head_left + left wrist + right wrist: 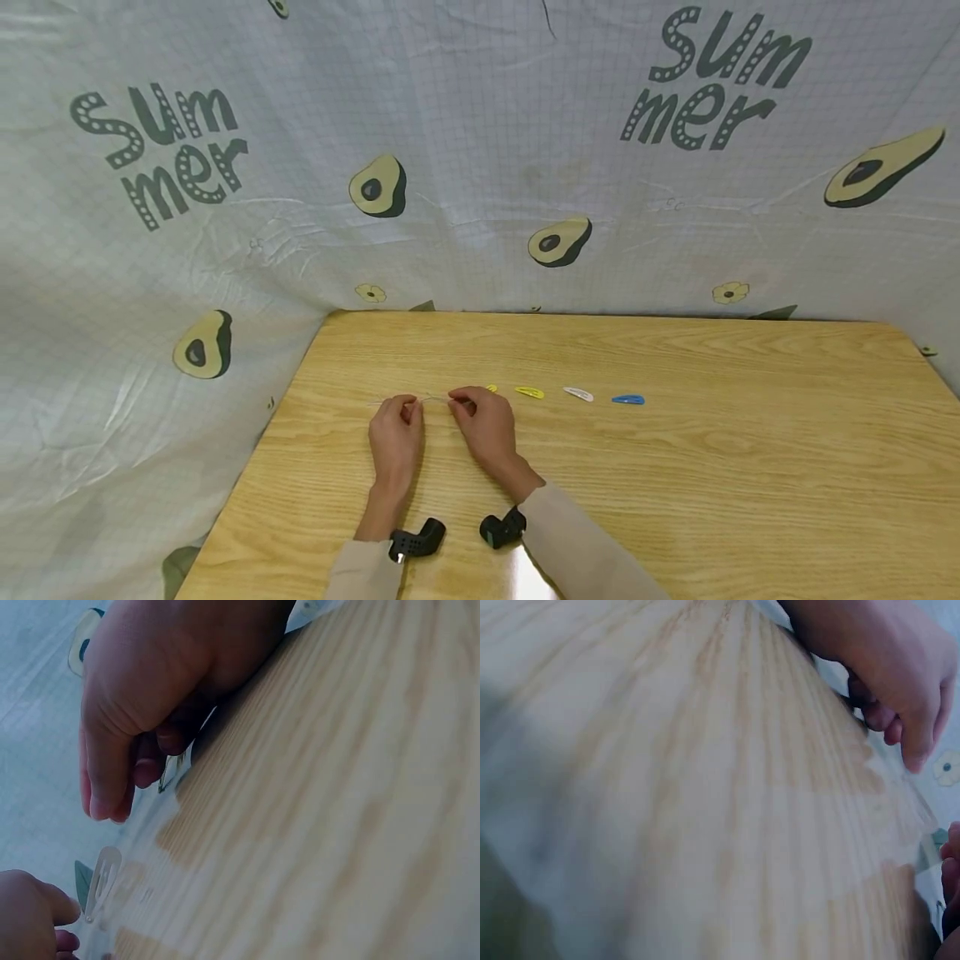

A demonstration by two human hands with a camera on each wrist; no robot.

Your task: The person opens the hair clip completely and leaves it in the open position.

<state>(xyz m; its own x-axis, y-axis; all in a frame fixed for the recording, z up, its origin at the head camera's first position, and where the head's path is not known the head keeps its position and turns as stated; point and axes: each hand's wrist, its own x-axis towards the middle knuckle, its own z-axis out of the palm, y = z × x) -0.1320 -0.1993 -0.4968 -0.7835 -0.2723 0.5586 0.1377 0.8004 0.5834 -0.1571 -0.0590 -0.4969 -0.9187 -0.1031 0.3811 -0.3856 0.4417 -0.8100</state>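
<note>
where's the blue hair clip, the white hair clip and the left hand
blue snap hair clip (pixel 627 400), head view, middle of its body
white snap hair clip (pixel 578 394), head view, middle of its body
left hand (pixel 396 433), head view, back of the hand

Even bright light, wrist views blurred (close-up)

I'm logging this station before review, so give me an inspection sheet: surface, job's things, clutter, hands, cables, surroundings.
Surface: wooden table, light grain, rounded corners.
Job's things: thin clear strip held between both hands; what it is cannot be told.
Clutter: hair clips in a row to the right of the hands: yellow clip, white clip, blue clip; another yellow one partly hidden behind the right hand.
Hands: left hand and right hand each pinch an end of the strip, low over the table.
Cables: nothing seen.
Surroundings: avocado-print cloth reading "Summer" hangs behind and at the left.
</note>
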